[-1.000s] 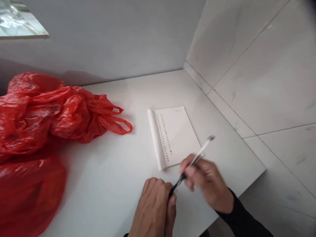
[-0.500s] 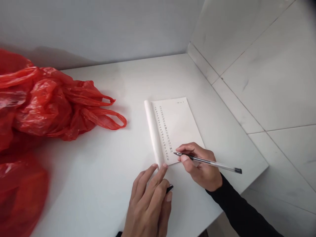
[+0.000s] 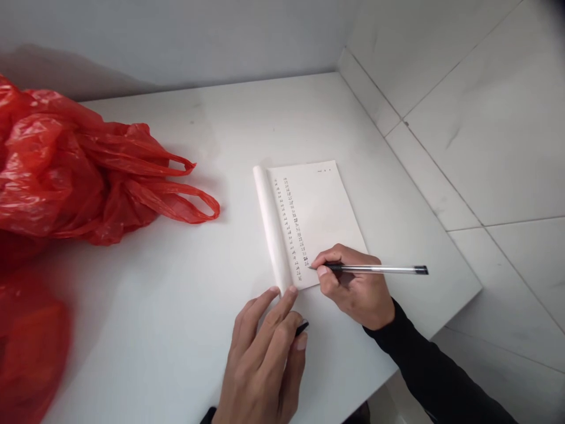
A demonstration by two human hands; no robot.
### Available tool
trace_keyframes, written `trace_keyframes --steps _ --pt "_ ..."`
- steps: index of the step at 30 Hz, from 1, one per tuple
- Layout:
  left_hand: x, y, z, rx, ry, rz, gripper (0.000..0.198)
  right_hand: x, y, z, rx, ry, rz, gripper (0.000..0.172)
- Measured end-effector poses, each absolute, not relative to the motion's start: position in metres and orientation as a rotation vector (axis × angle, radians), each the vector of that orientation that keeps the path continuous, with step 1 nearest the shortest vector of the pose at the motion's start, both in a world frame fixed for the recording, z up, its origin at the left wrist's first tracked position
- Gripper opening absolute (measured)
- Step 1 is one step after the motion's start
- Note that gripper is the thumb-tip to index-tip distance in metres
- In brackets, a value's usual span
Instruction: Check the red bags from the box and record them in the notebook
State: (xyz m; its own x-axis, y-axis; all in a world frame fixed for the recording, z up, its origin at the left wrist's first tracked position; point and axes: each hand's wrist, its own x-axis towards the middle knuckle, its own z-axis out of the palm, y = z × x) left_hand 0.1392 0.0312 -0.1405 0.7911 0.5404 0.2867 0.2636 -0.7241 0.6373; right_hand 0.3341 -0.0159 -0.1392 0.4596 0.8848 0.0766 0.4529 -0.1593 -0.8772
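A white notepad (image 3: 329, 215) lies on the table with its used pages rolled over at the left side. Two columns of handwritten numbers run down its page. My right hand (image 3: 355, 287) grips a clear ballpoint pen (image 3: 382, 270) with a black end, its tip at or just above the paper beside the lowest number of the second column. At the pad's lower left corner, two fingertips of my left hand (image 3: 267, 356) rest on the rolled pages. Between that hand's thumb and index finger pokes out a small black pen cap (image 3: 302, 327), mostly hidden.
Red plastic bags (image 3: 92, 171) are heaped on the left of the white table (image 3: 176, 306), loop handles pointing toward the notepad. A grey wall (image 3: 198, 41) borders the back. Marble tiles (image 3: 494, 147) line the right side, past the table's edge.
My right hand has tilted the pen flatter in view and brought its tip slightly down and left, under the last number. The whole view has shifted a little; my left hand keeps its hold.
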Motion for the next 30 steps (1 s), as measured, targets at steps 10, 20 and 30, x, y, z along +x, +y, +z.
trace_keyframes --steps 10,20,30 --pt "0.1401 0.0307 -0.1387 2.393 0.599 0.612 0.026 0.3332 -0.0155 -0.1388 -1.78 -1.17 0.568 0.014" --pt "0.1373 0.0303 -0.138 2.371 0.623 0.589 0.025 0.3344 -0.0153 -0.1391 -1.791 -1.183 0.548 0.013" --pt "0.1395 0.0295 -0.1405 2.366 0.632 0.586 0.025 0.3336 -0.0158 -0.139 -1.787 -1.181 0.536 0.014"
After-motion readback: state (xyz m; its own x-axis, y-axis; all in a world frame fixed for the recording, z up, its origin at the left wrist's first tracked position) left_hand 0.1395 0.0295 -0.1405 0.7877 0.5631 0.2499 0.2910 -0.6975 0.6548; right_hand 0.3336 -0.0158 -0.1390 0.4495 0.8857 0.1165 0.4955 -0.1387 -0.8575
